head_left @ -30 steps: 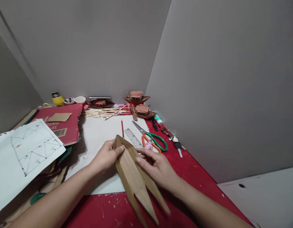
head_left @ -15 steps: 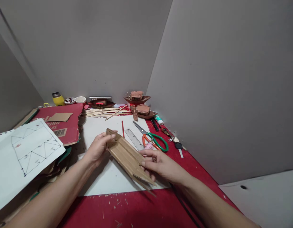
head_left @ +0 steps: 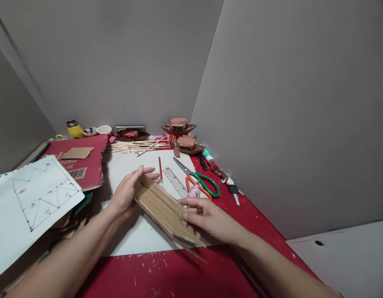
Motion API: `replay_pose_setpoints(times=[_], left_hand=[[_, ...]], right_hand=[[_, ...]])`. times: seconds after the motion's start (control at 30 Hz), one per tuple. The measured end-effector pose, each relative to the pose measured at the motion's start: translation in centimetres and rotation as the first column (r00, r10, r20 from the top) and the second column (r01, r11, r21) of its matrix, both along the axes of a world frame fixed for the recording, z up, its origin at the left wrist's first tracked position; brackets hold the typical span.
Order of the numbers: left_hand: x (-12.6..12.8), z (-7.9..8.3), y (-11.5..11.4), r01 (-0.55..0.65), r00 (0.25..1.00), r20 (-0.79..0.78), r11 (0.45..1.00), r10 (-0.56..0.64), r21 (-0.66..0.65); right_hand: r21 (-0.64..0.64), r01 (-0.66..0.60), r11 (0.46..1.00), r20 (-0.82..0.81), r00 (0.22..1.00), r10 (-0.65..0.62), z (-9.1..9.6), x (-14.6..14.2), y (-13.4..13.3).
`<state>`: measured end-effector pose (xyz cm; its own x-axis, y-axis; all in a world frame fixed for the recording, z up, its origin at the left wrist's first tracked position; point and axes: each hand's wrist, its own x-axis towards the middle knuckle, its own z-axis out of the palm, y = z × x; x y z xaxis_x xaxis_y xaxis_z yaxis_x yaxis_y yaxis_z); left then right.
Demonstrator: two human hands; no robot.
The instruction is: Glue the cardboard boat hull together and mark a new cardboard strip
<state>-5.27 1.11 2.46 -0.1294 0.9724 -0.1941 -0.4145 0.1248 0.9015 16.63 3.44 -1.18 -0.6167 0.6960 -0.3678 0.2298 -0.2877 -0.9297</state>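
I hold a long folded cardboard piece (head_left: 162, 207) with pointed ends, like a boat hull, tilted above a white sheet (head_left: 132, 165) on the red table. My left hand (head_left: 126, 192) cups its far blunt end, fingers stretched along the cardboard. My right hand (head_left: 204, 215) grips the near pointed end, thumb on top and fingers curled underneath.
Green and orange scissors (head_left: 204, 184), a steel ruler (head_left: 175, 182) and a red pencil (head_left: 160, 169) lie beyond the hands. Wooden sticks (head_left: 135, 145), small model boats (head_left: 179, 126), cups (head_left: 104, 130), a yellow bottle (head_left: 74, 129), red cardboard (head_left: 82, 159) and a drawn paper template (head_left: 36, 194) crowd the back and left.
The cardboard piece has swung from pointing towards me to lying crosswise over the white sheet. My left hand moved to its far end and its fingers have straightened out.
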Motion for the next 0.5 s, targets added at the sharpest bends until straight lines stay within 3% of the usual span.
replay_pose_setpoints(times=[0.13,0.2,0.3,0.4,0.5], left_hand=[[-0.8,0.0,0.0,0.046,0.966,-0.254,0.999,-0.046,-0.004],[-0.9,-0.1,-0.1,0.07,0.954,-0.29,0.997,-0.074,-0.024],[-0.3,-0.3,-0.5,0.173,0.93,-0.323,0.984,-0.175,-0.035],[1.1,-0.5,-1.3,0.277,0.854,-0.457,0.961,-0.248,-0.004],[2.4,-0.6,-2.1,0.329,0.754,-0.616,0.943,-0.227,0.056]], right_hand=[[0.122,-0.015,0.992,0.041,0.999,0.011,0.6,0.1,-0.5],[0.213,-0.058,0.975,0.059,0.997,0.047,1.0,0.2,-0.6],[0.377,-0.003,0.926,0.057,0.998,-0.02,1.2,0.0,-0.6],[0.405,0.075,0.911,-0.006,0.997,-0.079,1.0,-0.7,-0.6],[0.415,0.117,0.902,-0.073,0.993,-0.095,0.7,-1.4,-0.7]])
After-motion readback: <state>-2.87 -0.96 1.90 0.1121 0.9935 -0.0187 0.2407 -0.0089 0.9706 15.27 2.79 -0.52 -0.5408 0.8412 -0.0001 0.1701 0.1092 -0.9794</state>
